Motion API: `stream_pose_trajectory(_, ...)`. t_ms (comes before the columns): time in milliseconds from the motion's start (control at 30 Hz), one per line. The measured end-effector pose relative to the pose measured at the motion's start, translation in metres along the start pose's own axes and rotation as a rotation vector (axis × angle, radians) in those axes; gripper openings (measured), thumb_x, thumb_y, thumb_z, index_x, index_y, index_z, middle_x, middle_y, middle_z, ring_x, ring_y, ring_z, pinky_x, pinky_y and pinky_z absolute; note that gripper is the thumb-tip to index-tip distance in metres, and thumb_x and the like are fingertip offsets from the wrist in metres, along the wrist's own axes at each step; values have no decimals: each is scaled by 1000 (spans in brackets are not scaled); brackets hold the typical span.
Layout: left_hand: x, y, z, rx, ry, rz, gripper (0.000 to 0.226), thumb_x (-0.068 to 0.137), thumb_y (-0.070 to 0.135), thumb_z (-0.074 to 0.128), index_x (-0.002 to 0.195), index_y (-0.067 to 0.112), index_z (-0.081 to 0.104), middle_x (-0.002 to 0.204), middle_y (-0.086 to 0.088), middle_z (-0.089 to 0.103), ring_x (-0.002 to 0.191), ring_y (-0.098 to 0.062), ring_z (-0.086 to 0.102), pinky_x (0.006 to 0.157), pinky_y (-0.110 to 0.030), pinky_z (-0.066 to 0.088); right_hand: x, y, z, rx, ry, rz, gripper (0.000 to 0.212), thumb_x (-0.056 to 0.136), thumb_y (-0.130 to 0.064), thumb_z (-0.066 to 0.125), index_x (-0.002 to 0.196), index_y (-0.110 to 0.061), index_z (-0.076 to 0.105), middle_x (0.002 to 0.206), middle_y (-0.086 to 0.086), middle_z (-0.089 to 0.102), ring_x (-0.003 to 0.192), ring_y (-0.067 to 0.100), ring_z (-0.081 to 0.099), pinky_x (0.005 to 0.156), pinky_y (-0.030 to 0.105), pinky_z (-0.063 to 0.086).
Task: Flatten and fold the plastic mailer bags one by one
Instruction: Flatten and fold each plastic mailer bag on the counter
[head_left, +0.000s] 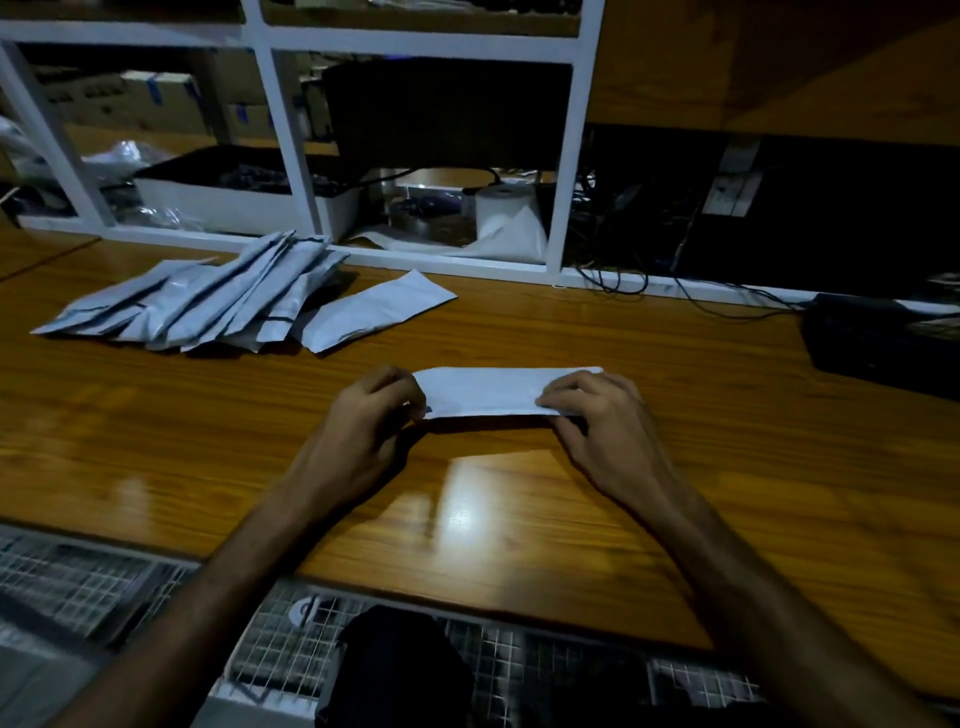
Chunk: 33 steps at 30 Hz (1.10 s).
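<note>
A folded mailer bag (493, 392) is pinched at its ends by the curled fingers of the left hand (363, 421) and right hand (602, 415) on the table (156, 441). The fold appears complete; next, placement beside the pile of bags (208, 301) is likely required.

It looks like a packing or stockroom workbench. A glossy wooden counter (623, 519) carries a pile of mailer bags (197, 301) at ten o'clock. White shelving (291, 156) at twelve o'clock holds taped cardboard boxes (156, 98), a storage bin (234, 202) and a paper roll (506, 213); cables (623, 270) tangle at one o'clock.
</note>
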<state>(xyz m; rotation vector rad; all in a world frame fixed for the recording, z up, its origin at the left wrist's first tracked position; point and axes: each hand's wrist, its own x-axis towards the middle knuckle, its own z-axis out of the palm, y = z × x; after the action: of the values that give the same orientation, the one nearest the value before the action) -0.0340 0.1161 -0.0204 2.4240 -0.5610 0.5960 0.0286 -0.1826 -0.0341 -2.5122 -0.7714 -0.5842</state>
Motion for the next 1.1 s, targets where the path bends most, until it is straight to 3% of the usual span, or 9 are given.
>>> stream_pose_trajectory(100, -8, 13, 7, -16, -53, 36, 14, 94, 5, 69, 105, 13, 66, 115, 6, 61, 107, -7, 63, 82, -38, 60, -33, -1, -18, -37, 3, 11, 22, 90, -14, 76, 110, -24, 79, 117, -8, 72, 113, 13, 63, 100, 37, 39)
stream_pose_trajectory(300, -18, 42, 24, -42, -110, 16, 24, 92, -1, 69, 98, 22, 65, 111, 9, 62, 103, -9, 62, 77, -39, 59, -93, -7, -53, -22, 8, 93, 16, 96, -26, 70, 111, -27, 77, 121, -11, 70, 116, 9, 60, 106, 36, 36)
stream_pose_trajectory(400, -20, 53, 31, -45, -126, -24, 28, 91, -4, 67, 96, 23, 66, 108, 9, 62, 104, -12, 61, 78, -44, 57, -104, -8, -64, -26, -42, 158, 25, 89, -35, 65, 112, -32, 76, 124, -16, 68, 118, 4, 58, 112, 39, 35)
stream_pose_trajectory(567, -19, 86, 42, 168, -50, -86, 5, 97, 21, 69, 98, 26, 69, 108, 10, 63, 104, -16, 57, 77, -40, 49, -111, -10, -72, 23, 16, 293, 34, 84, -39, 60, 112, -30, 76, 123, -17, 68, 117, 1, 59, 119, 40, 31)
stream_pose_trajectory(667, -7, 105, 53, 250, -19, -76, 11, 99, 30, 65, 105, 23, 71, 113, 4, 65, 112, -22, 55, 87, -43, 48, -104, -15, -64, 15, 83, 335, 28, 93, -32, 61, 114, -23, 76, 120, -10, 72, 113, 8, 63, 114, 46, 40)
stream_pose_trajectory(767, 13, 127, 77, 226, -36, -145, 25, 103, 31, 57, 121, 20, 71, 129, -1, 64, 121, -21, 55, 101, -41, 49, -88, -28, -53, 16, 77, 368, 30, 100, -24, 59, 124, -15, 74, 129, -2, 71, 121, 15, 62, 111, 46, 45)
stream_pose_trajectory(900, 36, 142, 110, 73, -155, -201, 21, 101, 13, 49, 111, 11, 67, 132, -11, 62, 128, -27, 52, 100, -39, 45, -64, -43, -39, 7, -82, 424, 40, 107, -16, 45, 144, -9, 58, 156, 3, 50, 144, 19, 45, 124, 33, 27)
stream_pose_trajectory(1000, 38, 138, 119, 37, -209, -236, 25, 94, 4, 47, 112, 7, 64, 136, -14, 61, 134, -31, 49, 107, -40, 44, -60, -40, -30, -10, -143, 433, 42, 106, -11, 41, 146, -11, 52, 165, 5, 36, 151, 21, 33, 125, 34, 23)
stream_pose_trajectory(1100, 31, 135, 121, 47, -253, -211, 48, 102, 15, 37, 148, 8, 51, 161, -12, 42, 153, -27, 30, 125, -36, 19, -64, -37, -26, -53, -214, 364, 53, 106, -14, 35, 159, -11, 35, 169, 9, 26, 157, 21, 20, 129, 34, 12)
